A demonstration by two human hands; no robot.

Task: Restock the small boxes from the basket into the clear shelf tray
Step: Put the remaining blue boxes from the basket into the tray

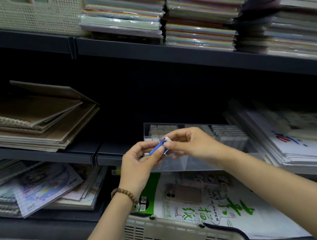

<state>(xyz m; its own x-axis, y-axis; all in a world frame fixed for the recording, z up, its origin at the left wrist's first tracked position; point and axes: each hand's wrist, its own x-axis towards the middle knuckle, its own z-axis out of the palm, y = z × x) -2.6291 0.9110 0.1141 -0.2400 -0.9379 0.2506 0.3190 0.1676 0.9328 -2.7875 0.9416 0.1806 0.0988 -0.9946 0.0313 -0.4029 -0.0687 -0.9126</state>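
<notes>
Both hands hold one small blue and white box in front of the clear shelf tray. My left hand pinches its lower left end, and my right hand pinches the white upper right end. The tray sits on the middle shelf with rows of small pale boxes along its back. The white slatted basket stands below my forearms at the bottom of the view; its contents are hidden.
Sketch paper pads lie under the tray and beside the basket. Brown sketchbooks are stacked on the left, white pads on the right. Wrapped coloured paper stacks fill the upper shelf.
</notes>
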